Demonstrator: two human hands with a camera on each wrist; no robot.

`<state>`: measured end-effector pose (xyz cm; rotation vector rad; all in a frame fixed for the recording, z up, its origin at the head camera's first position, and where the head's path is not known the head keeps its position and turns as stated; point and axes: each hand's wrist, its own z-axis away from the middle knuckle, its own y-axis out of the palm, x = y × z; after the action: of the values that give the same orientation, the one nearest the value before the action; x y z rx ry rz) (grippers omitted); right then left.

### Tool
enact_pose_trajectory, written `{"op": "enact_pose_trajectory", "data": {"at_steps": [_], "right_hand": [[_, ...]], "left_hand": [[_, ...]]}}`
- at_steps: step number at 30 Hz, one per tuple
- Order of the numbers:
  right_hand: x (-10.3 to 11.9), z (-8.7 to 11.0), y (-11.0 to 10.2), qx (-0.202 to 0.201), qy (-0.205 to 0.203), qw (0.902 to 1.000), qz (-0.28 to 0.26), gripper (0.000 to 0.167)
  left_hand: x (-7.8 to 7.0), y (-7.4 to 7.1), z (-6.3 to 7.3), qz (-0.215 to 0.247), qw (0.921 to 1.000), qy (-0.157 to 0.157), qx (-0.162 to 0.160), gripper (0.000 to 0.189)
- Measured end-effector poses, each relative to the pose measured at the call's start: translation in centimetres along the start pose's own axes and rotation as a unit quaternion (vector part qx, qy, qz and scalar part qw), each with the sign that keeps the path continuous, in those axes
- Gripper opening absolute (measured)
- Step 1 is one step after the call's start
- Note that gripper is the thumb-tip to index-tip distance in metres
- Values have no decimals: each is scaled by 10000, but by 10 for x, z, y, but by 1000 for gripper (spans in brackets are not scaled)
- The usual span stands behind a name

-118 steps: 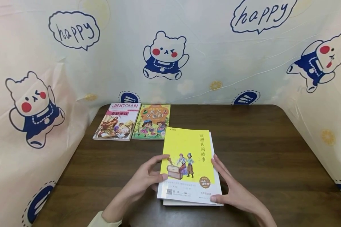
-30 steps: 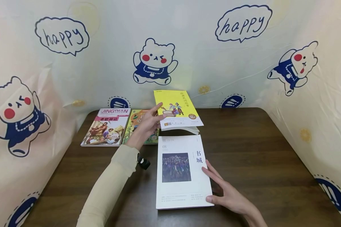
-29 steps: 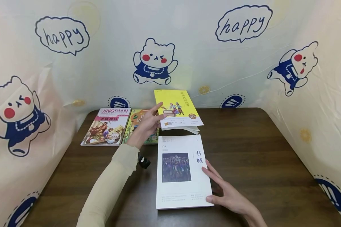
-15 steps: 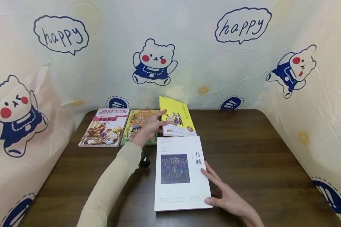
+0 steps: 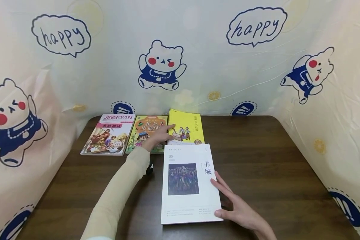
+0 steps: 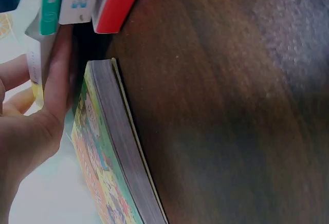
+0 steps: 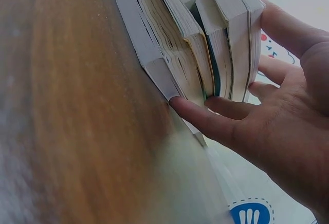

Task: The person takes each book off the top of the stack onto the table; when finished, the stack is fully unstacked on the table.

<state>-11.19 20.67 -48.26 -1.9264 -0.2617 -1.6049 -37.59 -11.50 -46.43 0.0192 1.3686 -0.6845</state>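
Left grip (image 5: 160, 134) pinches the yellow book (image 5: 188, 125) by its left side, near the middle of the surface's far edge. Right grip (image 5: 242, 210), fingers spread, rests against the book stack's (image 5: 184, 205) right side, nearer the person.

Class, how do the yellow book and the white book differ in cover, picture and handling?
The yellow book has a mostly yellow cover; the white book has a mainly white one. The yellow book shows cartoon figures, the white book a dark rectangular picture. The left hand grips the yellow book; the right hand touches the white book. Both have vertical titles.
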Motion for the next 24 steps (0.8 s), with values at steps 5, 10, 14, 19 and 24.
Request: {"op": "enact_pose_trajectory", "data": {"at_steps": [5,10,14,19,24], "right_hand": [[2,-1,0,22,73,10000,-23,81],[3,-1,1,50,152,9998,-102,81],[1,-1,2,94,31,9999,-123,82],[2,-1,1,30,73,9999,-99,82],[3,-2,1,-2,285,9995,-114,81]], "left_hand": [[3,3,-2,-343,9994,-36,-58,65],[-2,7,-1,-829,9958,-203,-321,65],[-15,9,2,-1616,9834,-200,-802,55],[-45,4,17,-2123,9713,517,-936,43],[-46,-3,28,-2101,9733,519,-767,41]]}}
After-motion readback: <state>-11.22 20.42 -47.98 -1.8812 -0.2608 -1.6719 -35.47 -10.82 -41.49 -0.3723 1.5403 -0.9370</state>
